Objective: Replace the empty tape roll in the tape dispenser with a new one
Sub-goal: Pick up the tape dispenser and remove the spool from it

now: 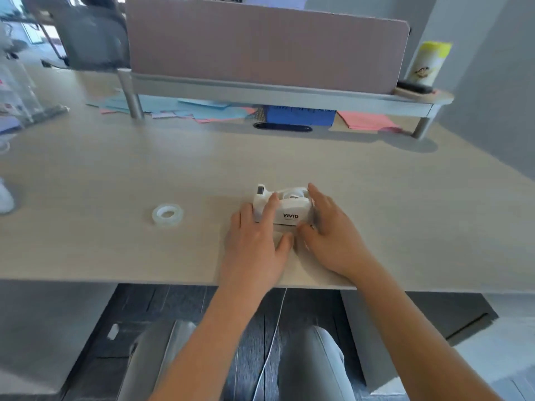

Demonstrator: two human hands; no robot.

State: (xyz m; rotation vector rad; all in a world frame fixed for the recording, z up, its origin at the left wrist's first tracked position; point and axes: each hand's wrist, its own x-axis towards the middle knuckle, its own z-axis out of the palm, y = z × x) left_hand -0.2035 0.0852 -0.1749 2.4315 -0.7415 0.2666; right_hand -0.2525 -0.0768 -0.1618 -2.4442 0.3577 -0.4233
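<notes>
A white tape dispenser (289, 211) marked VIVID stands on the desk near the front edge, its cutter end to the left. A roll core shows in its top cradle. My left hand (257, 241) grips the dispenser's left end, fingers laid over the body. My right hand (330, 233) wraps the right end, fingers over the back and thumb at the base. A clear tape roll (168, 215) lies flat on the desk, well to the left of both hands and untouched.
A raised shelf (289, 95) with a pinkish partition runs along the back of the desk (376, 180). Coloured papers (367, 120) and a blue box (301, 114) lie under it. A yellow-capped canister (428, 63) stands on the shelf's right end. A clear plastic holder (20, 94) sits far left.
</notes>
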